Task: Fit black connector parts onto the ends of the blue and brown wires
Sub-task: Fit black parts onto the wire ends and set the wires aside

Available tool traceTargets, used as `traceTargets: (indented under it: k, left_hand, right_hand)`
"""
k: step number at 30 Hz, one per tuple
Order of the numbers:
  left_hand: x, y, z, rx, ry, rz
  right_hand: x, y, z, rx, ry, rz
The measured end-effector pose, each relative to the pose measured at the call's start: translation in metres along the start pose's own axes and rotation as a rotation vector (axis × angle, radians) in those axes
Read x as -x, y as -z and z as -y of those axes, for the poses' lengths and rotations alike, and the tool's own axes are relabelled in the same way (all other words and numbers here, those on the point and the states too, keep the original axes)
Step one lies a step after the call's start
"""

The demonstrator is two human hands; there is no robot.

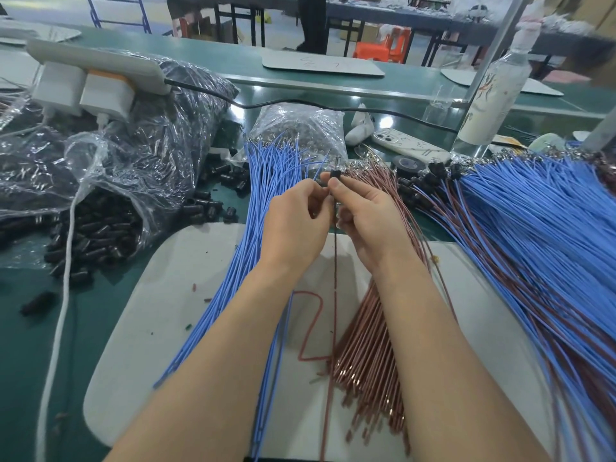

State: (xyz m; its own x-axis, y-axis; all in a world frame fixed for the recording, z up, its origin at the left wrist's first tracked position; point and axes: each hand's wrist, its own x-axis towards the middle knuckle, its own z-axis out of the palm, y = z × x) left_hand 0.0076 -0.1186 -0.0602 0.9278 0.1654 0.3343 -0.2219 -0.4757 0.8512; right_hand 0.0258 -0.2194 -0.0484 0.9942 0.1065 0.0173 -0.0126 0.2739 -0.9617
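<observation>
hands meet above the white mat, each pinching a part
right hand pinches the black connector atop a brown wire; left hand pinches a blue wire just beside it, between the blue bundle and brown bundle.

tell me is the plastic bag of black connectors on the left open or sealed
Open. The plastic bag gapes at its mouth, and black connectors spill from it onto the green table.
</observation>
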Motion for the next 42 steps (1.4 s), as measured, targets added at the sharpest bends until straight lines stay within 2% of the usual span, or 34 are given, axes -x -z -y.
traceTargets:
  k: [11,18,27,42]
  left_hand:
    - [0.0026,-0.0006,-0.0027,-0.056,0.031,-0.028]
    - [0.004,-0.0019,-0.0023,-0.109,0.064,0.018]
    - [0.0018,-0.0003,-0.0017,0.01,0.019,-0.016]
    - [0.0017,-0.0022,0.0002,-0.062,0.034,0.011]
  right_hand:
    - [-0.0002,0.0004,0.0009,0.011,-0.017,-0.029]
    - [0.0002,0.0029,0.0024,0.031,0.012,-0.049]
    - [0.0002,-0.0001,0.0012,0.019,0.039,-0.018]
    - [-0.0003,0.0003,-0.0002,-0.008,0.02,-0.029]
